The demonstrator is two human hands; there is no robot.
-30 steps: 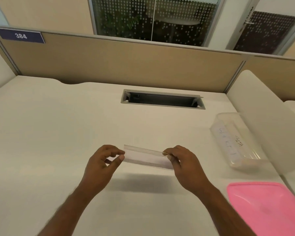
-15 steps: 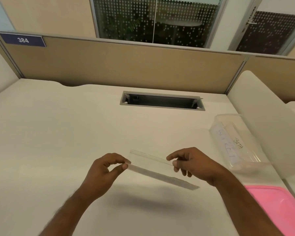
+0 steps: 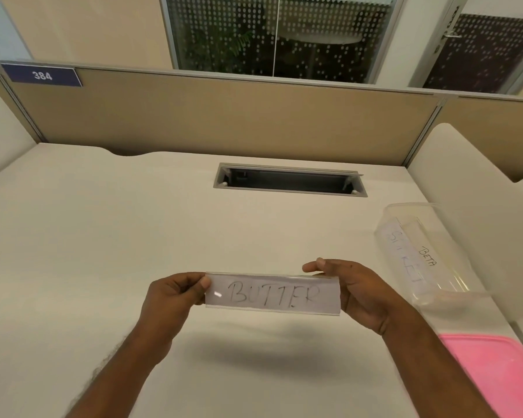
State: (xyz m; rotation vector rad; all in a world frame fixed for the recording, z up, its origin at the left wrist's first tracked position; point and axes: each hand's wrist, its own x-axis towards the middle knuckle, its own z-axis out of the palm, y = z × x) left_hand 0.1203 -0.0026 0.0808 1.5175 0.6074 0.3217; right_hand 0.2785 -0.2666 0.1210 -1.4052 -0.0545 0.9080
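Note:
A clear plastic label holder (image 3: pixel 272 294) with a white paper strip reading "BUTTER" is held up above the white desk (image 3: pixel 103 251), its face turned toward the camera. My left hand (image 3: pixel 175 292) pinches its left end between thumb and fingers. My right hand (image 3: pixel 349 289) holds its right end, with the fingers curled behind and the forefinger along the top edge.
A clear plastic box (image 3: pixel 420 254) with more lettered labels, one reading "BETA", stands at the right by a white side divider (image 3: pixel 471 212). A pink lid (image 3: pixel 495 375) lies at the near right. A cable slot (image 3: pixel 290 180) is set in the desk's back, before a tan partition (image 3: pixel 224 122).
The label holder has turned from edge-on and tilted to face the camera, so the word is readable. My right hand has taken hold of its right end again.

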